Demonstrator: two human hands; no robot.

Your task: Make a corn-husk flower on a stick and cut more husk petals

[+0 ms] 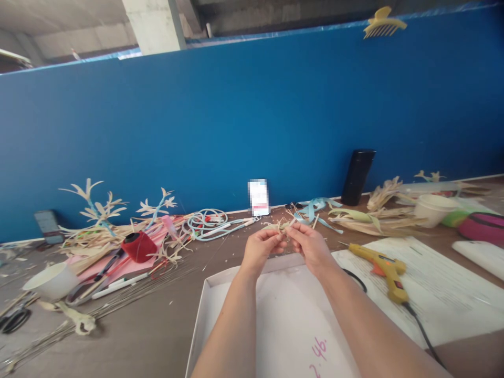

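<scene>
My left hand (pixel 263 249) and my right hand (pixel 309 245) meet above the far edge of a white shallow box (pixel 283 299). Thumb and fingers of each are pinched together on a small pale strip (pixel 282 227) that looks like dried husk. Its exact shape is too small and blurred to make out. Behind the fingertips, more thin pale scraps lie on the dark table. A yellow hot glue gun (pixel 378 265) rests on printed paper (pixel 437 283), to the right of my right forearm.
Pale husk flowers (pixel 94 205), a red thread spool (pixel 138 247), a white cup (pixel 53 281), scissors (pixel 16 317) and thin wires (pixel 134 294) crowd the left. Coiled cord (pixel 208 226), blue ribbon (pixel 315 207), husks (pixel 386 220) and a black cylinder (pixel 357 177) line the blue partition (pixel 220 121).
</scene>
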